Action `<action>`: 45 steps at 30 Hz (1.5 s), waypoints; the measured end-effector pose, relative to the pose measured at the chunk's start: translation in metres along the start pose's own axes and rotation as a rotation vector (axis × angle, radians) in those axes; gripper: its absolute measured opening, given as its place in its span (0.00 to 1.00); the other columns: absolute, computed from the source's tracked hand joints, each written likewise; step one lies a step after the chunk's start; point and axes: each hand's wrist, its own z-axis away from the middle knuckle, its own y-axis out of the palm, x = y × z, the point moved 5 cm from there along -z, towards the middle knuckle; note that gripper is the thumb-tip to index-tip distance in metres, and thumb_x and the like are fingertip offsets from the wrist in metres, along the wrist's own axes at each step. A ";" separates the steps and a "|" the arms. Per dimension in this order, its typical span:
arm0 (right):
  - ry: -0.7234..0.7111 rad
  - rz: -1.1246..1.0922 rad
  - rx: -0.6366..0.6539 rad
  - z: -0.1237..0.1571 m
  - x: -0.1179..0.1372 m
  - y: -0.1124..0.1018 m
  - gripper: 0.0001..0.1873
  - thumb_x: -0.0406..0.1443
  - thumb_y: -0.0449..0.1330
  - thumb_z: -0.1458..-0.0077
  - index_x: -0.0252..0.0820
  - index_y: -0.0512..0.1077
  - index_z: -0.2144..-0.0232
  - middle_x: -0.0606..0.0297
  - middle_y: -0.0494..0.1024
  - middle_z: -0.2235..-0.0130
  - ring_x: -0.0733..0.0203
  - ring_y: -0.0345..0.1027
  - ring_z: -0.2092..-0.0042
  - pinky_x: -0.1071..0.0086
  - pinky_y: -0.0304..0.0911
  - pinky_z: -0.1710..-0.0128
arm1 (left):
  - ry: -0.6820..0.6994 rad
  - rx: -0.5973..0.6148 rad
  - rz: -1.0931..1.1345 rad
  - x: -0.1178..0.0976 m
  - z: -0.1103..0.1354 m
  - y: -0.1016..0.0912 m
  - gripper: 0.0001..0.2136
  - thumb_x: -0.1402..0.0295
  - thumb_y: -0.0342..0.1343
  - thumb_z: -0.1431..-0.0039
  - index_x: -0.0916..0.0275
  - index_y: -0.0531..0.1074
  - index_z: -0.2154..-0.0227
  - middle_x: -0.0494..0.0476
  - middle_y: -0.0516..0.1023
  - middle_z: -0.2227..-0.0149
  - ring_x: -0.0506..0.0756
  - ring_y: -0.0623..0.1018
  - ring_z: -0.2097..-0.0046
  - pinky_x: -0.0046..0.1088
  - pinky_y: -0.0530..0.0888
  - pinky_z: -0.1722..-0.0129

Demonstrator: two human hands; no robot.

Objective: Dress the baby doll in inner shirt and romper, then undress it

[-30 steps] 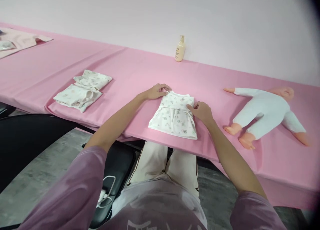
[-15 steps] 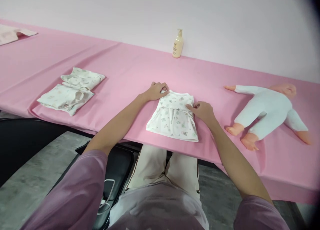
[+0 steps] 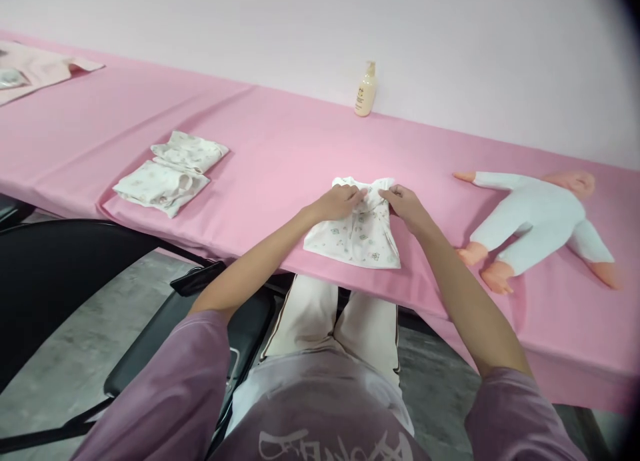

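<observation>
A small white printed baby garment (image 3: 356, 234) lies on the pink table (image 3: 280, 154) near its front edge, right in front of me. My left hand (image 3: 340, 202) pinches the cloth at its upper middle. My right hand (image 3: 406, 204) grips the upper right part, fingers curled on the fabric. The top of the garment is bunched up between the two hands.
Two folded printed baby clothes (image 3: 170, 174) lie to the left. A cream pump bottle (image 3: 365, 91) stands at the back by the wall. A baby doll in white (image 3: 535, 221) lies face down at the right. A black chair (image 3: 75, 267) stands below left.
Both hands have moved inward to the middle of the garment's top, and its upper part is now gathered and lifted into folds. The view has shifted a little.
</observation>
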 end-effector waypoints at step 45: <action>-0.675 0.624 0.192 0.143 -0.010 0.105 0.28 0.39 0.48 0.15 0.47 0.78 0.25 0.52 0.84 0.31 0.42 0.79 0.30 0.40 0.68 0.22 | -0.406 -0.248 0.109 0.047 -0.012 -0.033 0.24 0.73 0.66 0.31 0.66 0.73 0.35 0.72 0.83 0.35 0.64 0.84 0.40 0.36 0.77 0.43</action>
